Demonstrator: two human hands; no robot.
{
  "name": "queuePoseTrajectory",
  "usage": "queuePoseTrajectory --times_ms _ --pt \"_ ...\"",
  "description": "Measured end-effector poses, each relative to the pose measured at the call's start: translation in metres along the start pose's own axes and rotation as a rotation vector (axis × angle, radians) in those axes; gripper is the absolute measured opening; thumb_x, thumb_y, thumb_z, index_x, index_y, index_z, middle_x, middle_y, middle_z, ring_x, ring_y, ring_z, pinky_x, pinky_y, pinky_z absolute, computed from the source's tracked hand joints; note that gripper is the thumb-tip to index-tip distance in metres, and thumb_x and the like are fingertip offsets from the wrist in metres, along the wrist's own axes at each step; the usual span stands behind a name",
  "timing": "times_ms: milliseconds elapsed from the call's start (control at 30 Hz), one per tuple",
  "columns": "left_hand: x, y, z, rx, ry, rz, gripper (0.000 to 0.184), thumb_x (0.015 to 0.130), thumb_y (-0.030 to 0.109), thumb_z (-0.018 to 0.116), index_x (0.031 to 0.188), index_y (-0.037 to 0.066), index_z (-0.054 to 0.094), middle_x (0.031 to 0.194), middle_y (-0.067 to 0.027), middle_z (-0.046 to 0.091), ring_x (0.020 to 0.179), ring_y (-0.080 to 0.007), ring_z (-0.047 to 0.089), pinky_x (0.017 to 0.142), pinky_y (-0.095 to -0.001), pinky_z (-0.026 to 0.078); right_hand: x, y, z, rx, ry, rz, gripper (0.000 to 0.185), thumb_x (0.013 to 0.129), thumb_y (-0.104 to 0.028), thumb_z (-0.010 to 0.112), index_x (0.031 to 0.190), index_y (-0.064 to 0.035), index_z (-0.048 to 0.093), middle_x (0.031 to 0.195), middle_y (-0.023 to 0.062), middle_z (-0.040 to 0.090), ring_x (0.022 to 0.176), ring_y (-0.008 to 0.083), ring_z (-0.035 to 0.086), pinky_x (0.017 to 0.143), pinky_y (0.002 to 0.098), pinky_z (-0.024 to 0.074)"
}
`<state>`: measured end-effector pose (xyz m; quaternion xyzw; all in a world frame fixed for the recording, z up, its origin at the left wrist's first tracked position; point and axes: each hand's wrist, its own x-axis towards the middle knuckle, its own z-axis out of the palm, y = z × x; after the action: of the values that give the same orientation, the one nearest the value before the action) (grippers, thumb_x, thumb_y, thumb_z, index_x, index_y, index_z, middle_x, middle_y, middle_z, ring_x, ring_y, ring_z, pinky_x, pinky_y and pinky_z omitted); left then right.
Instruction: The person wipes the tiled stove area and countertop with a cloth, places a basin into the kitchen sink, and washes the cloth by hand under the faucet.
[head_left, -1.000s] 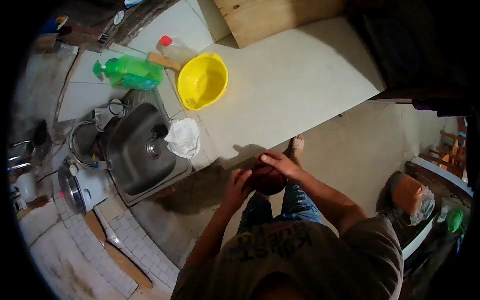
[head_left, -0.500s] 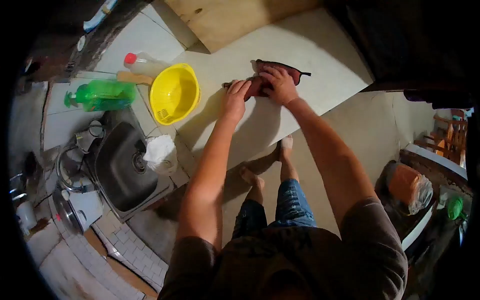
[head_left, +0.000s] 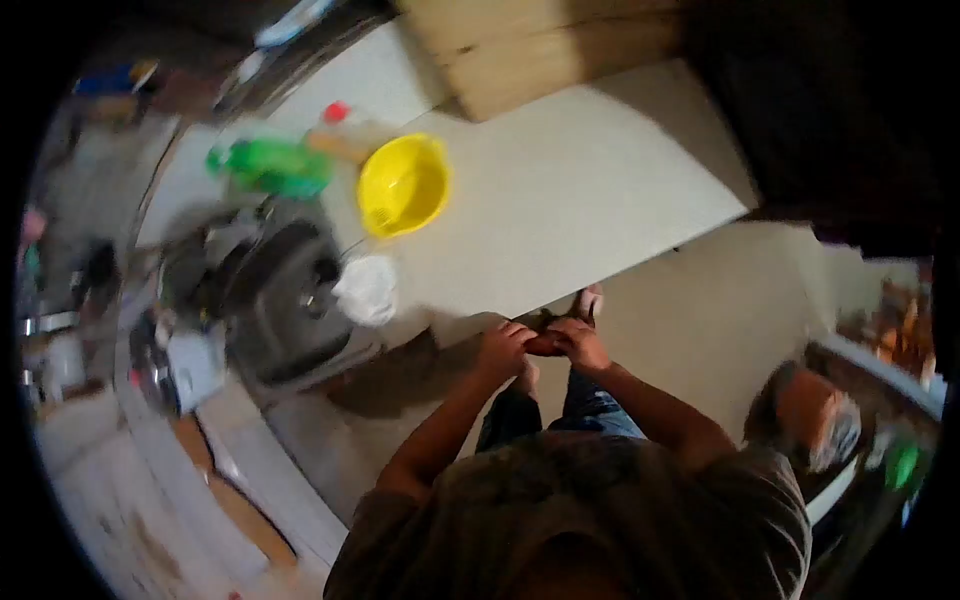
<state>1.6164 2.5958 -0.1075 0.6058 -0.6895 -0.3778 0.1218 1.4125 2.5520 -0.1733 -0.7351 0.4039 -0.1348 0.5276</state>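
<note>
A dark red cloth piece with black trim (head_left: 544, 345) is held in front of my body, just off the counter's front edge. My left hand (head_left: 505, 350) grips its left end, fingers curled over it. At its right end my right hand (head_left: 582, 345) is closed on it too. The cloth looks bunched between the two hands, and a dark strip stands up near the right fingers. Blur and the fingers hide its full shape, so I cannot tell exactly what kind of article it is.
On the pale counter (head_left: 570, 180) stand a yellow plastic basin (head_left: 405, 187), a green pump bottle (head_left: 275, 167) and a red-capped bottle (head_left: 336, 111). A metal sink (head_left: 285, 305) lies to the left, with a white bundle (head_left: 367, 291) at its edge. A wooden box (head_left: 540, 55) sits behind.
Both hands have lifted the red cloth off the counter and drawn it back toward my body. It is more bunched now. The whole view has shifted slightly.
</note>
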Motion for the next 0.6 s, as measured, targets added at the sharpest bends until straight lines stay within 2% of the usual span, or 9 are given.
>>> queuePoseTrajectory --times_ms 33,100,167,300,367,500,533,567,600 --pt "-0.009 -0.001 0.009 0.006 0.024 -0.05 0.036 0.07 0.008 0.054 0.105 0.004 0.058 0.103 -0.0096 0.059 0.1 -0.0308 0.052 0.087 -0.0393 0.042 -0.011 -0.005 0.004 0.176 -0.001 0.12 0.031 0.078 -0.017 0.061 0.108 -0.0068 0.057 0.107 0.0118 0.058 0.103 0.029 0.053 0.088 0.0347 0.0411" --pt "-0.041 -0.016 0.019 -0.652 0.122 -0.346 0.035 0.07 0.006 0.054 0.105 0.004 0.058 0.105 -0.0105 0.058 0.101 -0.0285 0.051 0.088 -0.0379 0.041 -0.011 -0.033 0.008 0.286 -0.183 0.257 0.038 0.082 -0.025 0.062 0.113 -0.0061 0.052 0.11 0.0138 0.056 0.106 0.0269 0.051 0.089 0.0337 0.0406" --pt "-0.076 -0.021 0.006 -0.931 0.207 -0.442 0.037 0.071 0.007 0.052 0.107 0.004 0.056 0.107 -0.0105 0.057 0.104 -0.0273 0.051 0.089 -0.0373 0.041 -0.009 -0.044 0.02 0.505 -0.201 0.407 0.048 0.083 -0.031 0.06 0.122 -0.0067 0.045 0.117 0.0138 0.051 0.112 0.0247 0.046 0.093 0.0343 0.037" --pt "-0.15 -0.024 -0.025 -1.769 0.407 -0.318 0.041 0.076 0.013 0.052 0.116 0.006 0.049 0.117 -0.0098 0.051 0.11 -0.0232 0.048 0.095 -0.036 0.038 -0.009 -0.088 0.042 0.838 -0.377 0.451 0.053 0.084 -0.032 0.06 0.127 -0.0084 0.039 0.123 0.0123 0.045 0.116 0.0245 0.041 0.096 0.035 0.033" --pt "-0.158 -0.009 -0.036 -1.891 0.537 -0.295 0.043 0.078 0.017 0.051 0.119 0.006 0.047 0.119 -0.0098 0.05 0.111 -0.0238 0.047 0.096 -0.0371 0.037 0.005 -0.118 0.03 1.204 -0.584 0.368 0.05 0.083 -0.027 0.061 0.125 -0.0084 0.041 0.124 0.0105 0.043 0.117 0.0218 0.039 0.099 0.0336 0.0293" --pt "-0.196 0.009 -0.076 -2.003 0.672 -0.117 0.052 0.083 0.028 0.052 0.129 0.01 0.038 0.128 -0.0087 0.043 0.12 -0.0245 0.039 0.1 -0.0422 0.032 -0.003 -0.158 0.055 0.758 -0.69 0.186 0.052 0.083 -0.022 0.062 0.127 -0.0049 0.04 0.123 0.0102 0.047 0.114 0.0213 0.044 0.098 0.031 0.0329" --pt "-0.206 0.016 -0.073 -1.965 0.716 -0.093 0.055 0.084 0.03 0.052 0.132 0.012 0.035 0.131 -0.008 0.04 0.122 -0.0246 0.037 0.1 -0.0431 0.031 -0.016 -0.158 0.069 0.466 -0.495 0.256 0.053 0.081 -0.024 0.064 0.125 -0.0033 0.043 0.12 0.0101 0.051 0.111 0.0205 0.046 0.096 0.0308 0.0347" --pt "-0.178 0.018 -0.072 -1.946 0.568 -0.038 0.057 0.084 0.031 0.052 0.134 0.013 0.032 0.134 -0.0068 0.037 0.123 -0.0245 0.035 0.101 -0.0433 0.03 -0.022 -0.174 0.04 0.56 -0.462 0.224 0.053 0.082 -0.022 0.062 0.128 -0.0033 0.04 0.121 0.0092 0.051 0.109 0.0195 0.047 0.097 0.0322 0.0337" --pt "-0.202 0.015 -0.066 -1.889 0.619 -0.057 0.058 0.085 0.031 0.052 0.136 0.014 0.03 0.136 -0.0057 0.034 0.124 -0.0243 0.034 0.101 -0.0434 0.03 -0.025 -0.18 0.063 0.398 -0.454 0.167 0.052 0.083 -0.029 0.061 0.126 -0.0045 0.043 0.121 0.0095 0.051 0.109 0.0183 0.047 0.084 0.0312 0.0425"
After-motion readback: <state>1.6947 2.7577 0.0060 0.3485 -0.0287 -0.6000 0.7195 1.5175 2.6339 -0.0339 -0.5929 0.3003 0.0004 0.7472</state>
